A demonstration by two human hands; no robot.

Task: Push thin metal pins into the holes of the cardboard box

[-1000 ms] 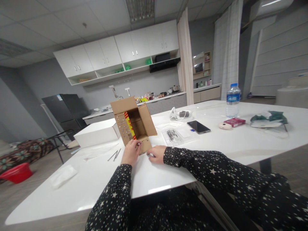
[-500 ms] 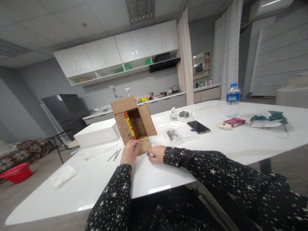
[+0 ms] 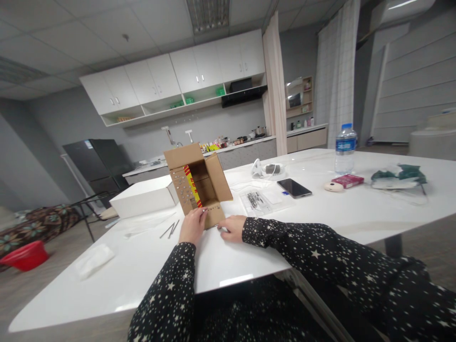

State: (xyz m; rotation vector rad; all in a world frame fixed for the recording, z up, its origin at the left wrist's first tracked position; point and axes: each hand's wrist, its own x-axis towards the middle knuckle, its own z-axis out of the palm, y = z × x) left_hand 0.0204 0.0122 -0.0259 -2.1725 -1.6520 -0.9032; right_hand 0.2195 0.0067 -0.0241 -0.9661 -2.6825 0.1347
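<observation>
An open cardboard box point(image 3: 181, 176) with yellow and red tape stands on the white table point(image 3: 228, 266), its opening facing right and towards me. Small round metallic pieces dot its left panel in rows, and several more run along the lower flap point(image 3: 213, 220). My left hand point(image 3: 192, 225) is at that flap's left side, thumb and fingertips pinched round something too small to name. My right hand point(image 3: 233, 228) rests by the flap's near edge, its fingers curled together; a small greyish bit shows at the fingertips. Several thin metal rods point(image 3: 172, 229) lie left of the left hand.
A clear plastic case of small dark pieces point(image 3: 255, 202) and a phone point(image 3: 294, 188) lie to the right. Farther right are a water bottle point(image 3: 345, 149), a magenta packet point(image 3: 348, 180) and a green bundle point(image 3: 398, 176). A white box point(image 3: 142, 197) stands behind left; crumpled white tissue point(image 3: 94, 260) lies nearer.
The left fingertips shift very slightly at the lower flap. The right hand and the cardboard box stay where they were.
</observation>
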